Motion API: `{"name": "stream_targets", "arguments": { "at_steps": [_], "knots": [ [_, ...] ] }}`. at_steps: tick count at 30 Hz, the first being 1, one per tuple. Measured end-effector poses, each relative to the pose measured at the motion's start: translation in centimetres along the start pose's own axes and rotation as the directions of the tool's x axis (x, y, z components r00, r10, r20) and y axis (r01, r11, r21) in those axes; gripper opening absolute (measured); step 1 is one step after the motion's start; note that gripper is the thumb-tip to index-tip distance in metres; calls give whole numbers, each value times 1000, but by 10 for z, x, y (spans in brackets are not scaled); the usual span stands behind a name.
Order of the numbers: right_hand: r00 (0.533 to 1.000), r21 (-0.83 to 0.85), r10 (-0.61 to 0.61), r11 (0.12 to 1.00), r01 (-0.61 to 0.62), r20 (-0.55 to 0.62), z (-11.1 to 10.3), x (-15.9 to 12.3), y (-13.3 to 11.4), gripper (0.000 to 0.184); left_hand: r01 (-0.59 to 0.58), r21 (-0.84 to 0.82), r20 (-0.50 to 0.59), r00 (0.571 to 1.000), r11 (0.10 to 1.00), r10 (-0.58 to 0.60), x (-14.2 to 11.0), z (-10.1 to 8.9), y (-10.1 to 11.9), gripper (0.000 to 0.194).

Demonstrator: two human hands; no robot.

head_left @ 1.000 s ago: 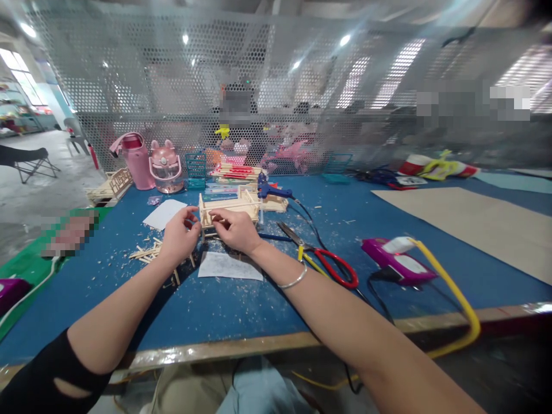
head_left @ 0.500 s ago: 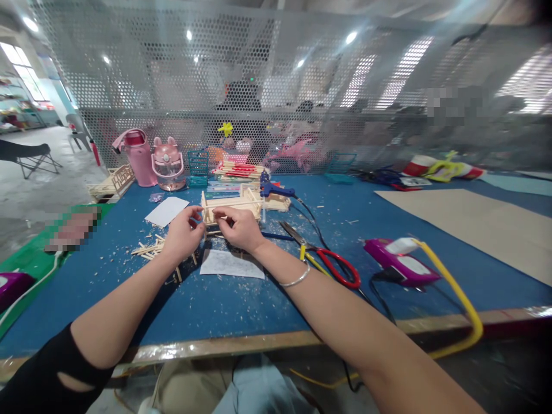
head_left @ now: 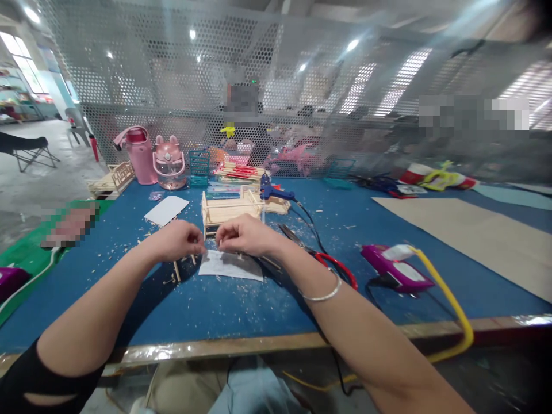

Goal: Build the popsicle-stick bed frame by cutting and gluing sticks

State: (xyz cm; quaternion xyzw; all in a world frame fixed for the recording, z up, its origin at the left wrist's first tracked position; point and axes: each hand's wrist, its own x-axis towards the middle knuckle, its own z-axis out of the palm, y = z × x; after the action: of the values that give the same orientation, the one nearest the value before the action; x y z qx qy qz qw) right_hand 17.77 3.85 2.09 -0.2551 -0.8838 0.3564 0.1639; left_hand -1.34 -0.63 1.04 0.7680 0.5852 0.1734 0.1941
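Note:
A small bed-shaped frame of pale wooden sticks [head_left: 228,211] stands on the blue table just beyond my hands. My left hand [head_left: 180,240] is closed, fingertips pressed together over the near left corner of a white paper sheet [head_left: 230,269]. Just right of it, my right hand [head_left: 245,234] curls in a pinch in front of the frame. Whatever the fingertips hold is too small to make out. Loose wooden sticks [head_left: 176,270] lie under my left wrist. Scissors with red handles [head_left: 345,270] lie partly hidden behind my right forearm.
A blue glue gun [head_left: 278,193] rests behind the frame, its cord trailing right. Pink bottles [head_left: 142,161], a teal basket [head_left: 199,167] and bundled sticks [head_left: 241,171] line the mesh screen. A purple power strip [head_left: 399,270] with a yellow cable sits right, near cardboard [head_left: 466,224].
Both hands have left the stick frame and come down toward me, over the white paper. The frame stays in place, now more fully visible.

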Motion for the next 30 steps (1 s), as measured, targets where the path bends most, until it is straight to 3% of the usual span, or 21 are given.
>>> {"name": "stream_targets", "arguments": {
  "at_steps": [1,3,6,12,19,25,30],
  "knots": [
    [996,-44,24,999,-20,85,-1,-2,-3,3,-13,16,93,996,1000,11,-2,1,0,9],
    [988,-150,35,989,-12,150,2,-5,-6,3,-30,50,160,987,998,22,-3,6,-1,9],
    [994,-282,-17,958,47,106,14,-7,-1,4,-40,98,112,993,994,29,-1,15,-1,19],
    [988,-485,-145,861,156,60,28,-13,16,11,-32,189,48,999,981,23,2,21,0,20],
    [961,-553,-253,788,271,111,38,-3,10,13,-87,204,267,963,975,30,-4,9,0,21],
    [949,-600,-245,736,314,197,38,-3,6,13,-87,224,324,946,971,10,-4,5,3,30],
    [954,-588,-262,752,297,147,41,-2,8,15,-86,217,338,941,972,8,-1,6,-1,27]
  ]
}}
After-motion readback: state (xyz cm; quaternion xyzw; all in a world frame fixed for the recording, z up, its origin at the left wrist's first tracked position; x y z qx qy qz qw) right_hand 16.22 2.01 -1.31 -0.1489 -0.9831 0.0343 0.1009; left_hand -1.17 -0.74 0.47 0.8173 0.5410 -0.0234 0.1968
